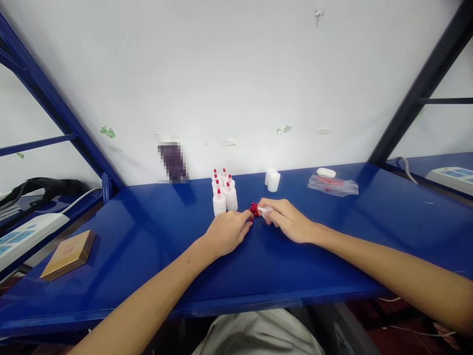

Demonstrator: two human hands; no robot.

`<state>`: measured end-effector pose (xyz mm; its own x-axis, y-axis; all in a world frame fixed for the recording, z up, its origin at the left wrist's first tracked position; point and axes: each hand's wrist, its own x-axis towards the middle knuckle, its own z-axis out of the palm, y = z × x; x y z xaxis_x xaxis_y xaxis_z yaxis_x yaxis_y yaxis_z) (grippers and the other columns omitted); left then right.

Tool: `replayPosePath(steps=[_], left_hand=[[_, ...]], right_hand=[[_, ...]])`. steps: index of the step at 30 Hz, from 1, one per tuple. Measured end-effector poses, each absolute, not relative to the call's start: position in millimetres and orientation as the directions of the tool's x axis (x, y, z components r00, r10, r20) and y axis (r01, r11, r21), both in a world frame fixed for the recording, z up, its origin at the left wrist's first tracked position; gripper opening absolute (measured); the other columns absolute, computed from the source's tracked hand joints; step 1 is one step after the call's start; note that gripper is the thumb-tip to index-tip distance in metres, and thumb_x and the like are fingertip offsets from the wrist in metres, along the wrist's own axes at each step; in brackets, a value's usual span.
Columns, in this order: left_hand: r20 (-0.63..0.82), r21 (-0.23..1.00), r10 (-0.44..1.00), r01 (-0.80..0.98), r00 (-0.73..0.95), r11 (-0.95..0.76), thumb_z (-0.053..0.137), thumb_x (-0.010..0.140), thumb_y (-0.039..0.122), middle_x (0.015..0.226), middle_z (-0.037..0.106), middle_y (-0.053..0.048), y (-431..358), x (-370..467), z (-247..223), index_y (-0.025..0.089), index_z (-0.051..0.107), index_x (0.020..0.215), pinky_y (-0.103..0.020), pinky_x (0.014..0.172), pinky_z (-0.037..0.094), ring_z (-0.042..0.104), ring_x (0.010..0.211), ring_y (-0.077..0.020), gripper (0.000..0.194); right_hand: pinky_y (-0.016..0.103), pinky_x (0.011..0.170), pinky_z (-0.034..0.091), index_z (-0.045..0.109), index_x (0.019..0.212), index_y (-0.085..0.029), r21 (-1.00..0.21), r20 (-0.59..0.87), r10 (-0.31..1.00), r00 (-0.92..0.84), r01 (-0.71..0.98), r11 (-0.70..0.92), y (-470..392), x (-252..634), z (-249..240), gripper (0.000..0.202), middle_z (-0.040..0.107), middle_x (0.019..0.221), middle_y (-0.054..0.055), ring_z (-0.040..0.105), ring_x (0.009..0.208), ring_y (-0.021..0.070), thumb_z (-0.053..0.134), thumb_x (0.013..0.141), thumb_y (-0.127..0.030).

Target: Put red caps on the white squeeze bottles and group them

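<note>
My right hand [290, 222] is closed in a pinch round a white nozzle lid [265, 210], held tilted just over the blue table. Beside it lies a small cluster of red tip caps [254, 209]. My left hand [229, 231] rests low on the table with thumb and forefinger brought together at the left of the cluster; a bit of red shows at the fingertips, apparently one red cap. Just behind that hand stand two rows of white squeeze bottles [231, 197] with red tips, upright and close together.
Two white bottles without tips [273, 181] stand near the wall. Farther right are a clear plastic bag [332, 185] with red things inside and a white oval case [326, 172]. A gold box [69, 255] lies at left, and a phone-like dark object [175, 161], pixelated, leans on the wall.
</note>
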<state>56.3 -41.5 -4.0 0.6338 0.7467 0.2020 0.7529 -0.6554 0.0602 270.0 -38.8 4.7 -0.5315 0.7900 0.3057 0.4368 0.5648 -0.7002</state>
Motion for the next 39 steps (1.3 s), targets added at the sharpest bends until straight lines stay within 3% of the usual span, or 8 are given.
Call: replayPosePath(steps=[3,7,12,15,20,25,34,39], left_hand=[[0.198,0.053,0.731,0.737,0.653,-0.674,0.041,0.100,0.028,0.087,0.071,-0.005,-41.6,56.5,-3.3,0.020,0.061,0.106,-0.029,0.064,0.048,0.068,0.078,-0.0213,0.023],[0.323,0.088,0.692,0.707,0.646,-0.702,0.045,0.098,0.025,0.089,0.069,-0.004,-43.8,57.2,-2.4,0.019,0.060,0.103,-0.027,0.064,0.047,0.065,0.076,-0.0177,0.017],[0.605,0.266,0.620,0.608,0.499,-0.748,0.053,0.093,0.022,0.085,0.069,0.000,-47.4,59.5,-1.9,0.019,0.060,0.101,-0.021,0.059,0.046,0.059,0.062,-0.0095,0.011],[0.669,0.270,0.556,0.536,0.493,-0.800,0.055,0.091,0.020,0.083,0.069,0.000,-48.8,59.8,-1.7,0.018,0.062,0.100,-0.019,0.057,0.046,0.057,0.059,-0.0080,0.011],[0.637,0.251,0.494,0.446,0.592,-0.859,0.051,0.094,0.018,0.093,0.070,-0.004,-51.2,58.3,0.4,0.017,0.064,0.100,-0.022,0.067,0.052,0.063,0.074,-0.0112,0.014],[0.557,0.223,0.452,0.400,0.696,-0.889,0.049,0.092,0.015,0.093,0.070,-0.004,-53.8,57.6,1.8,0.018,0.062,0.103,-0.025,0.072,0.052,0.065,0.081,-0.0140,0.018],[0.515,0.098,0.377,0.384,0.770,-0.918,0.047,0.094,0.018,0.079,0.067,0.000,-56.3,58.3,1.7,0.018,0.058,0.109,-0.022,0.060,0.046,0.061,0.065,-0.0115,0.019],[0.550,-0.003,0.342,0.411,0.762,-0.912,0.042,0.099,0.023,0.083,0.068,-0.002,-57.2,58.4,7.4,0.016,0.058,0.101,-0.024,0.059,0.043,0.061,0.068,-0.0119,0.018]], right_hand=[[0.027,0.065,0.036,0.057,0.100,-0.022,-0.602,0.313,0.766,-0.562,0.506,0.617,-39.3,269.7,5.8,0.019,0.061,0.074,-0.002,0.054,0.066,0.0153,0.039,0.095,-0.024],[0.029,0.073,0.037,0.058,0.093,-0.021,-0.516,0.324,0.743,-0.586,0.549,0.658,-40.8,268.2,7.1,0.021,0.066,0.091,0.002,0.057,0.079,0.0182,0.038,0.097,-0.026],[0.028,0.069,0.036,0.057,0.089,-0.021,-0.510,0.309,0.752,-0.582,0.566,0.648,-43.3,267.5,7.3,0.019,0.065,0.085,0.002,0.056,0.075,0.0179,0.040,0.095,-0.025],[0.027,0.066,0.034,0.054,0.085,-0.020,-0.496,0.305,0.740,-0.600,0.563,0.661,-44.2,267.5,7.2,0.018,0.061,0.081,0.001,0.054,0.071,0.0167,0.040,0.095,-0.024],[0.027,0.065,0.032,0.056,0.088,-0.021,-0.460,0.307,0.721,-0.622,0.566,0.684,-45.5,267.6,6.6,0.023,0.063,0.081,0.001,0.054,0.070,0.0164,0.043,0.097,-0.038],[0.026,0.059,0.028,0.061,0.078,-0.020,-0.455,0.258,0.763,-0.593,0.622,0.637,-47.2,265.7,6.8,0.038,0.057,0.065,-0.002,0.050,0.058,0.0139,0.051,0.092,-0.054],[0.024,0.053,0.023,0.063,0.069,-0.019,-0.515,0.232,0.703,-0.673,0.528,0.675,-52.6,264.9,10.3,0.032,0.045,0.055,-0.004,0.036,0.051,0.0095,0.051,0.092,-0.039],[0.025,0.054,0.026,0.061,0.073,-0.019,-0.540,0.246,0.676,-0.695,0.480,0.691,-49.0,268.7,10.3,0.041,0.047,0.057,-0.003,0.039,0.052,0.0113,0.043,0.095,-0.048]])
